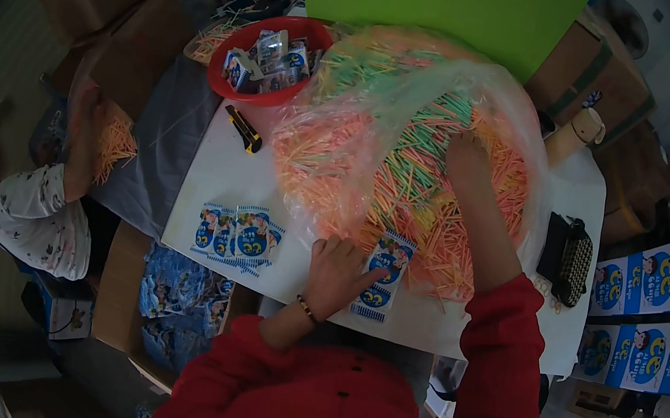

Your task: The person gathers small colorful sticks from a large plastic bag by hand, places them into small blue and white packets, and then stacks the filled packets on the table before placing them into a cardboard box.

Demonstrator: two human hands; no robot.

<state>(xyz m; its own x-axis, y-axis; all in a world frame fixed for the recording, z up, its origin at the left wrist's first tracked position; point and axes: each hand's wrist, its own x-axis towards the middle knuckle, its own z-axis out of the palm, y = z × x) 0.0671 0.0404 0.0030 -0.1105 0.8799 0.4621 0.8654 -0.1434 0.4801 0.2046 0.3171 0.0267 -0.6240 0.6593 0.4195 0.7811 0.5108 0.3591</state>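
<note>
My left hand (332,278) lies at the table's near edge, fingers apart, the thumb reaching across a blue-and-white packet (384,275). Above and right of that packet, my right hand (469,162) is down among thin coloured sticks (429,149), its fingers bent and close together. Whatever is between those fingertips is hidden. Pink, orange, yellow and green sticks form a big heap in a clear plastic bag (351,114), which is spread open. Several more blue-and-white packets (238,234) lie overlapping to the left of my left hand.
A red basin (218,70) of packets stands at the back left, near a yellow-and-black box cutter (244,130). On the right lie a black patterned pouch (576,263) and blue printed boxes (646,283). An open carton (122,289) holds blue packaging. Another person (37,212) sits at left.
</note>
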